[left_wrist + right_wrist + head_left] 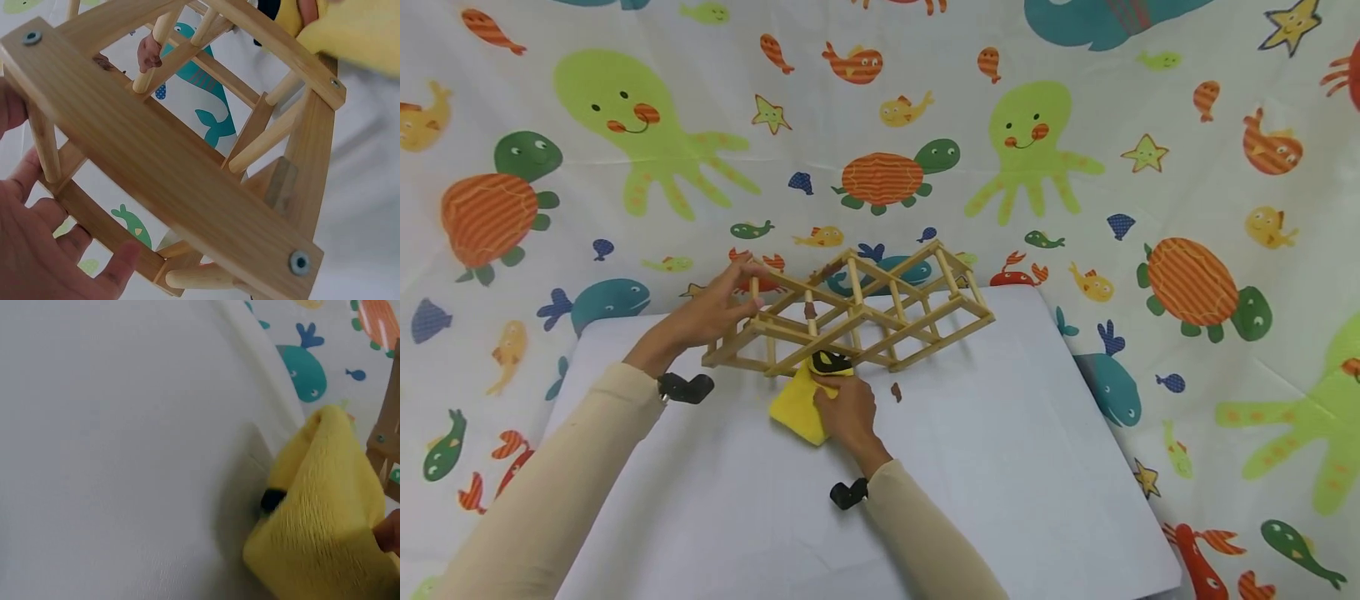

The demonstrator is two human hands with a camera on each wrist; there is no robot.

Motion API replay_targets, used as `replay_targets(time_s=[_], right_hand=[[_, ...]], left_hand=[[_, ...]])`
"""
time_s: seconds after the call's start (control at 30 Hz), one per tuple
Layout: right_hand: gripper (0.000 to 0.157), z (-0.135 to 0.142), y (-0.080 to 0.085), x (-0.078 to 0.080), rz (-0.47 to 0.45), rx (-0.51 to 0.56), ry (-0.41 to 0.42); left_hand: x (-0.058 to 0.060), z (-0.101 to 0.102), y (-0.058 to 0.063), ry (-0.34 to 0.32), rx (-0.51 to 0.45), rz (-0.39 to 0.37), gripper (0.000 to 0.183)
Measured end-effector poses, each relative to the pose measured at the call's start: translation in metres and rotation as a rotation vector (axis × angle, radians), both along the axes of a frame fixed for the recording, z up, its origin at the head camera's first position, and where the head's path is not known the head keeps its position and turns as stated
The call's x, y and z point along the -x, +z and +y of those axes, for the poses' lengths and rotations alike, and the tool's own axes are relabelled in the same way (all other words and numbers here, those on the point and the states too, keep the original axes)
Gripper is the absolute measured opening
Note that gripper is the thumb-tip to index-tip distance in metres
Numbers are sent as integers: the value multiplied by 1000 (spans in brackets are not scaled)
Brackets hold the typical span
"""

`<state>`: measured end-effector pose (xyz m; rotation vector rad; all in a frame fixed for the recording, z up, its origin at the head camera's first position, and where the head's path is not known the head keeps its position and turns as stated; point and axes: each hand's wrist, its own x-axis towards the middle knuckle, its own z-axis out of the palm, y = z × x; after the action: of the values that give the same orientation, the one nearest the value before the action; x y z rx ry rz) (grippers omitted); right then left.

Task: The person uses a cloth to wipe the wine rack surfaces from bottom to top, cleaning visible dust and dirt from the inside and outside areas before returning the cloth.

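Note:
A wooden lattice rack of slats and round dowels stands at the back of the white table. My left hand grips its left end; in the left wrist view the fingers lie around the frame beside a bolted slat. Brown matter clings to one dowel. My right hand pinches a folded yellow cloth with a black patch, held against or just before the rack's lower front slat. The cloth fills the lower right of the right wrist view, hiding most of that hand.
A small brown piece lies on the white tabletop, right of my right hand. Behind the table hangs a curtain printed with sea animals, close to the rack's back. The table's right edge slants down toward the front.

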<state>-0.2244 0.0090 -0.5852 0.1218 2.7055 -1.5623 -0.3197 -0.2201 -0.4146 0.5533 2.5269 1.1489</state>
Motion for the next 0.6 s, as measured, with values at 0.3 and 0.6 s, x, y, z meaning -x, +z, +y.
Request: replay_targets(time_s=[0.3,0.6], right_hand=[[26,-9,-5,1,14,198,145],[24,6,-6,-3,56,-125,66]], left_hand=[[-1,1,0,5,-8,-7,55],[-1,0,0,-4,-16,-7,55]])
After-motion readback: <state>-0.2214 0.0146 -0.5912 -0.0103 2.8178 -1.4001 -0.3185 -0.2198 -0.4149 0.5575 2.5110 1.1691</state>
